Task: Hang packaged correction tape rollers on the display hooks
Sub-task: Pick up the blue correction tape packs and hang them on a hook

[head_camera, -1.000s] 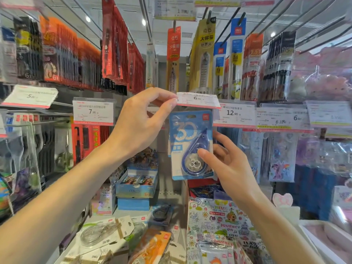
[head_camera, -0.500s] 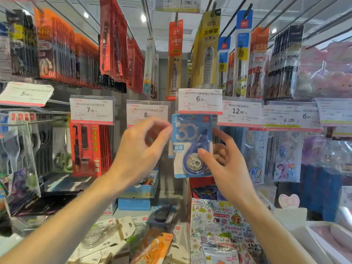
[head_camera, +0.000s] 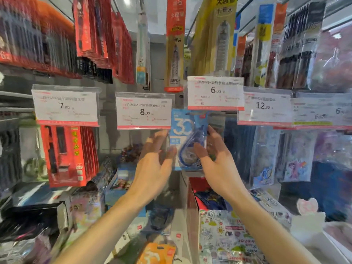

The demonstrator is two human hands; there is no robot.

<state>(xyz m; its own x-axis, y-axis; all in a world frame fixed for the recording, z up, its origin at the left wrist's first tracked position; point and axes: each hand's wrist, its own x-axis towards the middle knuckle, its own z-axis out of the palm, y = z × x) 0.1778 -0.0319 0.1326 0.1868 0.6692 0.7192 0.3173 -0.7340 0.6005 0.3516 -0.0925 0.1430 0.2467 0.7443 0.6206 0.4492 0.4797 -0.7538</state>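
Observation:
A blue packaged correction tape roller (head_camera: 185, 130) hangs upright just under the 6.00 price tag (head_camera: 215, 92); the tag hides its hook. My left hand (head_camera: 154, 168) is at the pack's left edge with its fingers straight and spread, holding nothing. My right hand (head_camera: 219, 164) is at the pack's right edge with its fingers extended beside it. Its thumb lies in front of the pack's lower right corner, and the blur hides whether it touches. The whole frame is motion-blurred.
An 8.00 price tag (head_camera: 144, 111) hangs to the left, with red packs (head_camera: 64, 155) below the 7.90 tag. Long hanging packs fill the rows above. Below are an orange pack (head_camera: 156, 252) in a box and patterned bags (head_camera: 228, 235).
My left hand dropped from the price tag to the pack's left side and opened. My right hand's fingers came out from behind the pack and spread. The 6.00 tag swung back down.

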